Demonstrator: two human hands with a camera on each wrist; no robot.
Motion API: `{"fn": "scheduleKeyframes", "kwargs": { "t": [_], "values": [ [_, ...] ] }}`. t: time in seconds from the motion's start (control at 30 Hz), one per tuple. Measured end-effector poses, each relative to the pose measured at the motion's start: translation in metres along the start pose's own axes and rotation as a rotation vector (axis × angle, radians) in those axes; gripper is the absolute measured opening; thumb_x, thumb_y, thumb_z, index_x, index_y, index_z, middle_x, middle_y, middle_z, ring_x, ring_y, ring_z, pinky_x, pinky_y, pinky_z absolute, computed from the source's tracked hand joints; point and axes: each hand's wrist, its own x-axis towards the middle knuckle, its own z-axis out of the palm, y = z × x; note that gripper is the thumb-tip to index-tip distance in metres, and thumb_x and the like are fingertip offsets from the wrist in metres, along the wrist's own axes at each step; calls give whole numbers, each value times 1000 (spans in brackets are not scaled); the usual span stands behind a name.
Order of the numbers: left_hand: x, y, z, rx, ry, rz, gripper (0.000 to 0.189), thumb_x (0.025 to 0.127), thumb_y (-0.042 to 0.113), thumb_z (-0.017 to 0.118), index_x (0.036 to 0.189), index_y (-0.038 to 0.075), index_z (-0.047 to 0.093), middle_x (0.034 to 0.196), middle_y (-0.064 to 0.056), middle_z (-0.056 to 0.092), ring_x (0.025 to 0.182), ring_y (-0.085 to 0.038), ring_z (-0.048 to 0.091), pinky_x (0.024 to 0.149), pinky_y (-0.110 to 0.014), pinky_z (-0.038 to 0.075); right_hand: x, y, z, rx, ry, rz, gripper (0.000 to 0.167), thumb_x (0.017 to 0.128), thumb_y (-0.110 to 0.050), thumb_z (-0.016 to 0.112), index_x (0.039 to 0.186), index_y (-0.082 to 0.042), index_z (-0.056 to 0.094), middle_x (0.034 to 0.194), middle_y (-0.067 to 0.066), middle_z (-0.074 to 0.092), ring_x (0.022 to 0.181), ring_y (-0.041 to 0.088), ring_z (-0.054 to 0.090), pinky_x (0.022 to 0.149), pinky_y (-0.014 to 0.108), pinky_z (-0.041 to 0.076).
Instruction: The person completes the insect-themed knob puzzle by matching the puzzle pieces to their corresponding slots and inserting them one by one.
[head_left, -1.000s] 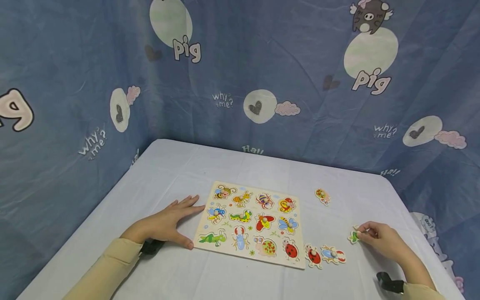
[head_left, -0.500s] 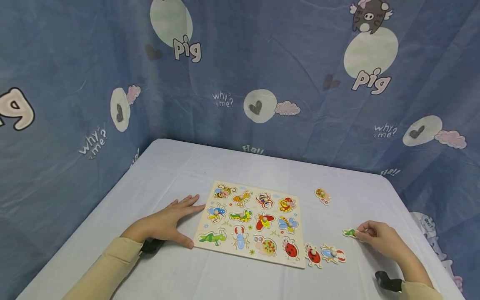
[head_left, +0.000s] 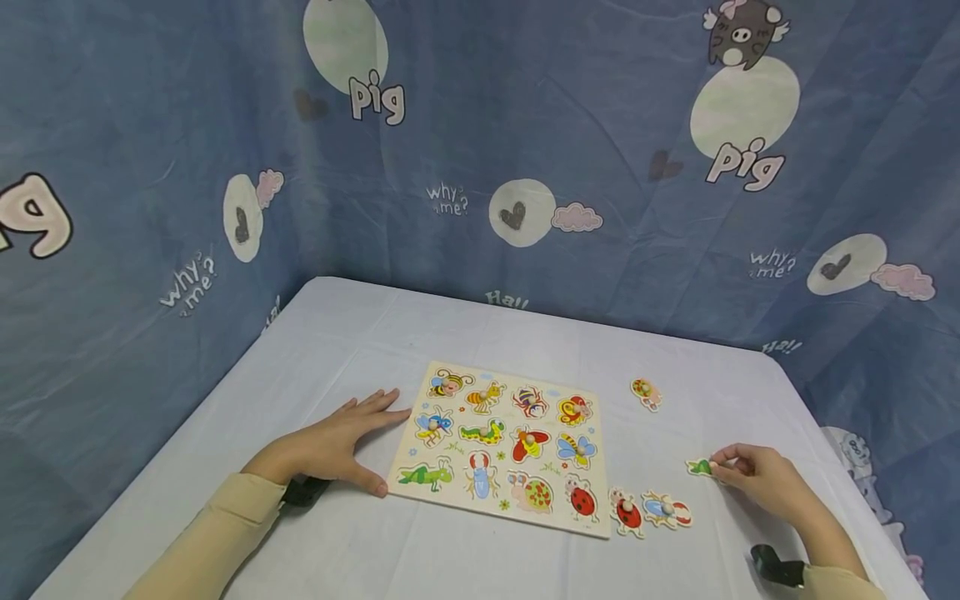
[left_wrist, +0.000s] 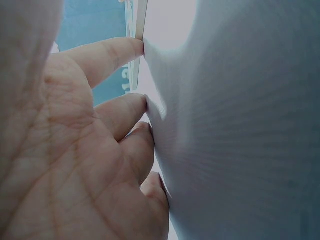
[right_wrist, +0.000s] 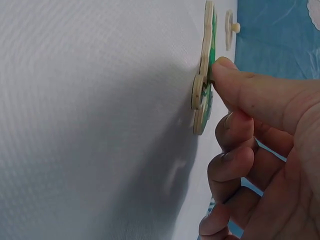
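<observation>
A wooden insect puzzle board (head_left: 491, 459) lies on the table in the head view. My left hand (head_left: 333, 446) spreads straight fingers at its left side, thumb at the near corner and index finger at the edge. In the left wrist view, that hand's fingertips (left_wrist: 137, 47) rest on the cloth and board edge. Right of the board, my right hand (head_left: 765, 479) pinches a green grasshopper puzzle piece (head_left: 700, 467). The right wrist view has this piece (right_wrist: 204, 65) tilted up beside the cloth, thumb on its face; its knob is hidden by the fingers.
A ladybug piece (head_left: 627, 512) touches or nearly touches the board's right edge, with a blue beetle piece (head_left: 664, 509) beside it. Farther back lies a snail piece (head_left: 646, 393). The white table (head_left: 360, 333) meets a blue printed curtain (head_left: 420, 267) behind.
The right hand has turned the grasshopper piece to lie more level, its visible end now pointing left toward the board. My left hand and the board have stayed still.
</observation>
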Motion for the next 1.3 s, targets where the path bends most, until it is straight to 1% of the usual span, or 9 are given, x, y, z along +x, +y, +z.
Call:
{"fn": "scheduleKeyframes", "kwargs": {
  "t": [0.1,0.23,0.43,0.67,0.87,1.1,1.3],
  "values": [
    [-1,0,0,0,1,-2,118,69,63,95,165,15,45,179,-21,20,166,-50,13,131,-75,8,-1,0,1,3,0,-13,26,102,-21,73,117,0,75,75,-1,51,68,12,44,57,26,35],
    [-1,0,0,-1,6,-5,118,69,63,95,165,16,45,179,-21,20,166,-50,13,131,-75,8,-2,-1,1,-9,13,-28,25,102,-20,73,117,0,74,76,-1,51,69,12,44,58,27,34],
    [-1,1,-1,2,4,-2,117,69,62,95,165,15,45,179,-21,20,166,-50,13,132,-75,8,-2,-3,2,-19,26,-36,25,103,-22,72,116,0,74,76,-1,51,71,12,44,59,27,34],
    [0,2,-1,1,6,-7,117,69,62,95,165,16,45,179,-20,20,166,-49,13,132,-74,8,-3,-6,1,-24,44,-54,24,103,-21,73,114,-1,75,74,-1,51,67,11,44,57,26,35],
    [1,0,0,2,5,-11,118,69,62,95,165,16,45,179,-20,20,166,-50,13,132,-74,8,-3,-16,1,-4,51,-81,22,102,-22,74,112,-2,75,75,-1,51,66,9,44,56,26,36],
    [1,0,1,-4,3,-9,118,69,62,96,165,16,45,180,-20,20,166,-49,13,132,-74,7,-1,-29,3,1,51,-123,23,102,-25,75,112,-4,75,76,-2,50,67,8,43,58,26,35],
    [1,2,1,1,6,5,117,70,61,95,165,15,45,179,-21,20,166,-49,14,132,-74,8,2,-41,5,19,44,-148,21,101,-25,76,111,-5,75,76,-3,51,67,7,44,57,26,35]
  ]
}}
